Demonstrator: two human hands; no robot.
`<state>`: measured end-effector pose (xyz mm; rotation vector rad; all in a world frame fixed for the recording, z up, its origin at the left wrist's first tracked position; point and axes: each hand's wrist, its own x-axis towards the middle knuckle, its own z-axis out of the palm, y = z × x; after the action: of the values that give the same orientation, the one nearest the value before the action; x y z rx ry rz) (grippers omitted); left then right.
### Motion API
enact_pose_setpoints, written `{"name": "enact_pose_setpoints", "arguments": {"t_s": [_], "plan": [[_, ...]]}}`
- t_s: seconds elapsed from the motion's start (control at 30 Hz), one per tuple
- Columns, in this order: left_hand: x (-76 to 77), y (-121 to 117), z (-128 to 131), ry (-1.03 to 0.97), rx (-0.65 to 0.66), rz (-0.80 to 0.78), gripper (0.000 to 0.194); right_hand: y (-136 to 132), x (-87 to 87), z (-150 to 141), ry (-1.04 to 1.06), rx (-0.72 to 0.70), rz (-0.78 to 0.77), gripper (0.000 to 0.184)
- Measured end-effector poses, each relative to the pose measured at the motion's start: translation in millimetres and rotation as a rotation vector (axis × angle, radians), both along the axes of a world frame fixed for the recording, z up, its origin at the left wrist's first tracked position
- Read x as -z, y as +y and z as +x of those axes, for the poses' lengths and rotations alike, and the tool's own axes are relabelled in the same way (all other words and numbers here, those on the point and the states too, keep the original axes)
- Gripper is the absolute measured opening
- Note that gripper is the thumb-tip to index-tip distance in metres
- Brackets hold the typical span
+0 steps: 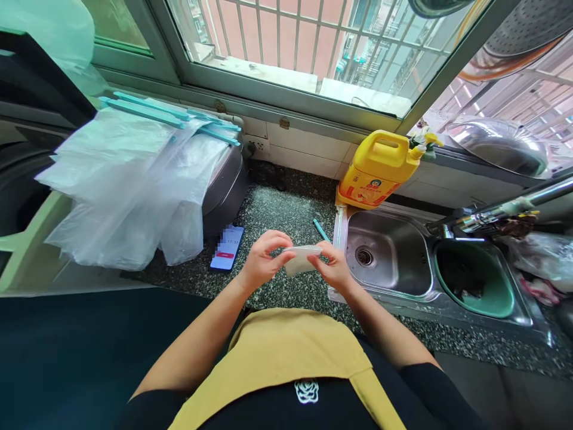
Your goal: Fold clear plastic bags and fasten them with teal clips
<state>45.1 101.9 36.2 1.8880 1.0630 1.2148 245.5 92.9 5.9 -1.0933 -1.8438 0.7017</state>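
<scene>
Between my two hands is a small, translucent whitish plastic bag (301, 263), held up above the speckled dark countertop (280, 209). My left hand (267, 260) pinches its left end between thumb and fingers. The right end is gripped the same way by my right hand (332, 266). Just beyond my right hand, a teal plastic strip (320, 229) lies on the counter beside the sink. A phone (227, 248) with its screen lit rests on the counter to the left of my left hand.
Clear plastic bags with teal strips (147, 112) are heaped over a dark appliance (229, 194) on the left. A yellow jug (376, 173) stands behind the steel sink (432, 263) on the right. The sink's second basin holds a green tub (499, 301). A barred window is ahead.
</scene>
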Motion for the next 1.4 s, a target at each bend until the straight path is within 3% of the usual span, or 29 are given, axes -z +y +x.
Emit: {"name": "enact_pose_setpoints", "arguments": {"t_s": [0.13,0.27,0.5,0.63,0.8,0.9,1.0,1.07,1.17,1.2,1.3,1.4], "plan": [[-9.7,4.0,2.7,0.182,-0.024,0.179,0.052,0.3,-2.7,-2.0,-0.084,-0.017,0.066,0.026],[-17.9,10.4,15.9,0.324,0.088,0.228,0.02,0.6,-6.6,-4.8,-0.131,-0.068,0.099,0.021],[-15.4,16.7,14.5,0.086,0.045,-0.031,0.02,-11.6,4.1,-2.5,-0.051,0.012,0.02,0.033],[-12.6,16.8,12.7,0.02,0.022,-0.096,0.02,-19.5,8.3,-3.6,-0.017,0.07,-0.009,0.031],[-12.5,17.5,11.6,0.066,0.027,-0.054,0.021,-18.8,5.2,-0.2,-0.029,-0.015,-0.053,0.023],[-14.9,16.8,15.2,0.194,0.123,-0.032,0.021,-11.5,-2.0,1.5,-0.024,-0.038,-0.07,0.034],[-16.6,16.1,18.6,0.27,0.206,-0.092,0.021,-4.3,-9.2,-2.2,-0.043,-0.033,-0.057,0.016],[-15.3,16.7,17.1,0.193,0.192,-0.179,0.019,-2.1,-11.7,-5.7,-0.012,0.001,-0.07,0.02],[-8.5,17.7,10.7,-0.023,0.157,-0.327,0.059,-3.0,-11.7,-7.6,0.097,0.089,-0.148,0.024],[-5.3,17.5,8.9,-0.064,0.155,-0.375,0.063,-3.6,-11.1,-6.9,0.127,0.112,-0.176,0.025],[3.7,13.8,8.2,-0.076,0.153,-0.488,0.046,-3.7,-10.5,-2.3,0.172,0.12,-0.225,0.025],[7.3,8.5,12.7,-0.016,0.154,-0.481,0.032,0.6,-13.7,1.7,0.179,0.069,-0.219,0.033]]}}
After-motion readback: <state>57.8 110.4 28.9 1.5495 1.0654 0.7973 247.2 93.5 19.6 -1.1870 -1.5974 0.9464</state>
